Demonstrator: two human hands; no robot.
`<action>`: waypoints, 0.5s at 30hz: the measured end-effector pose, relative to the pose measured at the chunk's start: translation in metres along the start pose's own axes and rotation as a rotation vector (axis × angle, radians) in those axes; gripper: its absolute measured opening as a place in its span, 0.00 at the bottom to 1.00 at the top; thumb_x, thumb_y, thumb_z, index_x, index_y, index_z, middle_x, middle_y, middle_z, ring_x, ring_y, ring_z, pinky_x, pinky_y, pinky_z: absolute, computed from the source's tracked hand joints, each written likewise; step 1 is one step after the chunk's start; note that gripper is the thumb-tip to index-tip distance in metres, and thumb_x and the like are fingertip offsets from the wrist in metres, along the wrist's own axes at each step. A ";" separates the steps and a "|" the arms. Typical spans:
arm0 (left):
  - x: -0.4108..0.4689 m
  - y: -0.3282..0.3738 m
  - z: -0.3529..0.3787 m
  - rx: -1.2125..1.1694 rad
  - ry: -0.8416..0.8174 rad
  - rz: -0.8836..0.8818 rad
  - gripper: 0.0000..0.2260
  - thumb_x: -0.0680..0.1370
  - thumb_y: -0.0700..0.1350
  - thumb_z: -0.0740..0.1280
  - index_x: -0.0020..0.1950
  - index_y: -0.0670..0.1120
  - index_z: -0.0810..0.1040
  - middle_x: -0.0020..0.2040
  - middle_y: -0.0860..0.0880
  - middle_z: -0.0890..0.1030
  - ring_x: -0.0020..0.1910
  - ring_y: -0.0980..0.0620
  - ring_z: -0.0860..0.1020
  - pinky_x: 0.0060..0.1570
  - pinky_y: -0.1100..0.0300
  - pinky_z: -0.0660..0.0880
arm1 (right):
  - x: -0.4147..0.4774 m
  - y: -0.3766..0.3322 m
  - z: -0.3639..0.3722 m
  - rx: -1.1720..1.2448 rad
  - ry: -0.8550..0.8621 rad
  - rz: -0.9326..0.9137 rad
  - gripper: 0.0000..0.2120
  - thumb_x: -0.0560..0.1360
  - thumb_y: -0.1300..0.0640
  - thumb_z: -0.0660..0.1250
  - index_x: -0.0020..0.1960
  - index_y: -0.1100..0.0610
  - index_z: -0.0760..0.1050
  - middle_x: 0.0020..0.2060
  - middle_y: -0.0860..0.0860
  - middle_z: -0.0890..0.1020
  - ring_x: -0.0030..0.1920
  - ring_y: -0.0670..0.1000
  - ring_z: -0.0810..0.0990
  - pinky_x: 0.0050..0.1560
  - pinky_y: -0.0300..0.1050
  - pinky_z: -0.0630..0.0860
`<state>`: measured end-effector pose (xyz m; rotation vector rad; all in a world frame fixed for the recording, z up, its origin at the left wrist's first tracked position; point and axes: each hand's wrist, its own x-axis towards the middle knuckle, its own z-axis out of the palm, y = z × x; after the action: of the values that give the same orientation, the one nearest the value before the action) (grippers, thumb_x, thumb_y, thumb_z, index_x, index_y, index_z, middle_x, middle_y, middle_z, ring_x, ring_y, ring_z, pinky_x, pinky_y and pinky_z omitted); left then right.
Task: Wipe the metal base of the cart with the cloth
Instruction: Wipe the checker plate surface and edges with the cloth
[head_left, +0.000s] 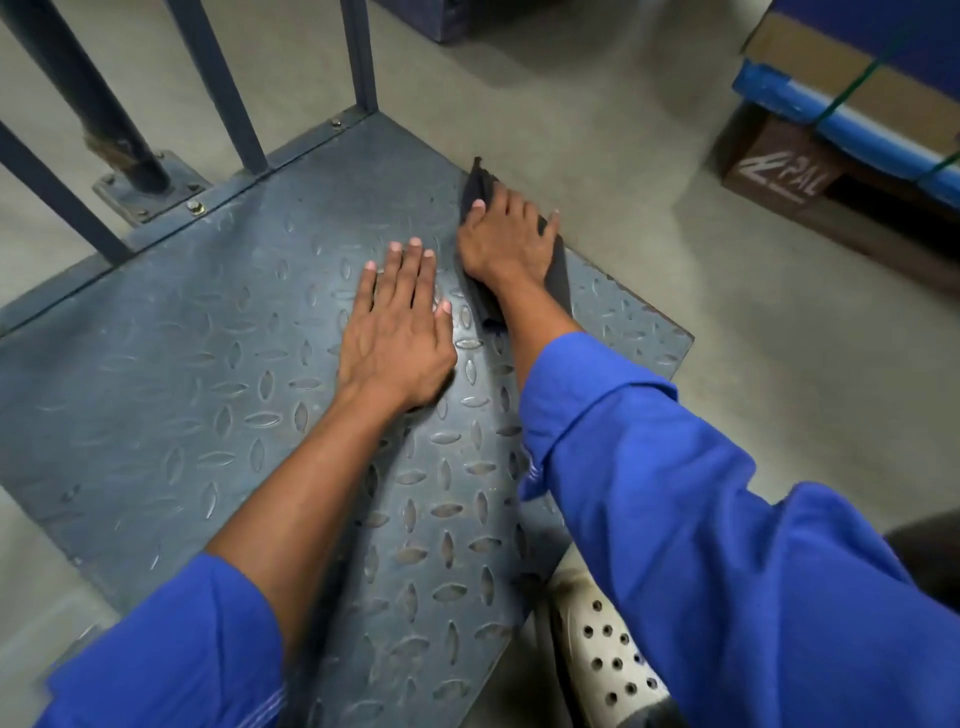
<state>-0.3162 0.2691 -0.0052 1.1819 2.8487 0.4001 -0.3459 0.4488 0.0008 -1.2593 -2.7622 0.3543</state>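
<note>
The cart's metal base is a grey-blue plate with a raised diamond tread, filling the middle and left of the head view. A dark cloth lies along the plate's right edge. My right hand presses flat on the cloth with its fingers spread and straight, partly covering it. My left hand rests flat on the bare plate just left of the right hand, fingers straight, holding nothing. Both forearms come out of blue sleeves.
Blue upright bars rise from the plate's far edge, with a bolted post foot behind them. A strapped cardboard load on a pallet stands at the right. My pale perforated shoe is by the plate's near corner. Concrete floor surrounds the cart.
</note>
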 end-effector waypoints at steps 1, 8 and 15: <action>0.000 0.000 0.001 0.002 0.008 0.004 0.30 0.86 0.54 0.44 0.87 0.42 0.49 0.88 0.45 0.49 0.87 0.48 0.45 0.85 0.46 0.41 | 0.006 -0.007 0.002 -0.002 -0.001 -0.026 0.27 0.87 0.47 0.46 0.84 0.54 0.58 0.81 0.52 0.66 0.82 0.54 0.61 0.83 0.63 0.45; 0.006 0.001 0.000 0.006 0.023 0.006 0.31 0.86 0.55 0.45 0.87 0.43 0.50 0.88 0.46 0.49 0.87 0.48 0.45 0.85 0.43 0.41 | 0.020 -0.020 0.006 0.013 -0.042 -0.134 0.29 0.88 0.47 0.44 0.87 0.53 0.50 0.85 0.51 0.57 0.85 0.54 0.53 0.84 0.60 0.43; 0.002 0.001 -0.005 0.004 -0.016 0.024 0.30 0.88 0.55 0.44 0.88 0.44 0.46 0.88 0.46 0.46 0.87 0.48 0.42 0.85 0.45 0.39 | 0.000 0.020 -0.017 -0.047 -0.128 -0.443 0.29 0.88 0.42 0.46 0.87 0.48 0.48 0.86 0.45 0.49 0.86 0.50 0.46 0.84 0.56 0.47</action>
<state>-0.3180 0.2698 0.0001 1.2155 2.8258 0.3843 -0.3279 0.4643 0.0125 -0.6165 -3.0616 0.3413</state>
